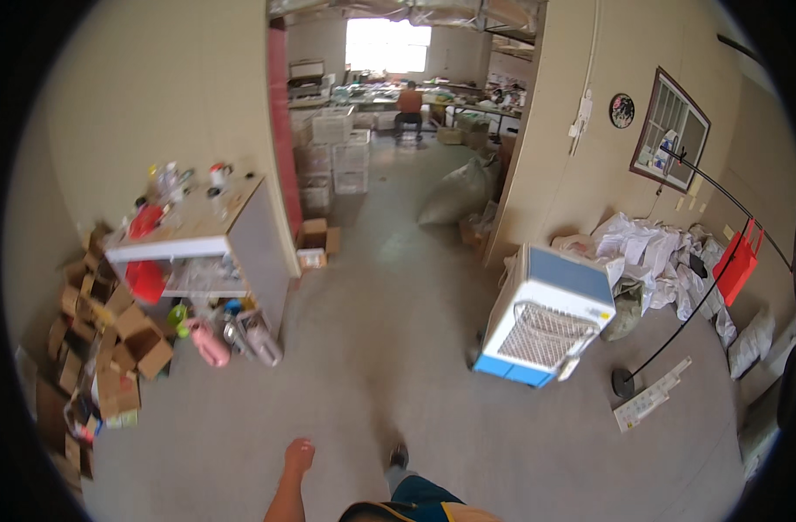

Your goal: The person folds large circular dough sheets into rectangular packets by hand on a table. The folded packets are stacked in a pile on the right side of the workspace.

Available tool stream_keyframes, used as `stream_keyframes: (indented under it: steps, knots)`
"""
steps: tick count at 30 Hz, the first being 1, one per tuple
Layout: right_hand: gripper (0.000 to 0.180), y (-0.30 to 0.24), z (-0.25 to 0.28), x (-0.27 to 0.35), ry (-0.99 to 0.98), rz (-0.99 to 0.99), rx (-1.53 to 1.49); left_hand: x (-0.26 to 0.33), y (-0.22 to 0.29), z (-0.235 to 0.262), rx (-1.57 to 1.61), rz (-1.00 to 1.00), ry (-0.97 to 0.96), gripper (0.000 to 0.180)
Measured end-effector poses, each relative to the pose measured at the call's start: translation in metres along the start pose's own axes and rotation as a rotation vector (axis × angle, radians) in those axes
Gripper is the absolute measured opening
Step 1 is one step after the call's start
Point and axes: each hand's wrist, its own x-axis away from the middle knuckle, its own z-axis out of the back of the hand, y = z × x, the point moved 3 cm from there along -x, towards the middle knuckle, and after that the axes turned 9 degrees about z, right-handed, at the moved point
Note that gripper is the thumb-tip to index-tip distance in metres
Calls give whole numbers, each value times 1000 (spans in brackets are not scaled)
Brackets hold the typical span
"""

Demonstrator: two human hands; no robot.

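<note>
At the lower centre of the frame, a person's left hand point(298, 454) swings curled and empty over the bare grey concrete floor point(372, 365), nothing picked up yet; the right hand is unseen.

Big white and blue fan box point(547, 317) on grey floor point(372, 348). Brown boxes point(110, 348) piled at left beside shelf point(206, 248). White bags point(650, 252) by right wall. Person sitting far back point(408, 106).

Left hand point(298, 454) and forearm bare, no sleeve or glove visible. Dark teal shorts point(419, 494) with yellow-trimmed dark garment edge above. Dark shoe point(399, 456) on one foot.
</note>
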Motion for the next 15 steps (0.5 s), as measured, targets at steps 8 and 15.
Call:
stream_keyframes:
  steps: [8,15]
  knots:
    - [16,-371,258,-283,278,534,0,-122,24,-11,-488,401,-507,45]
    - [37,-753,509,-445,511,931,-261,-358,147,-2,-508,603,-481,42]
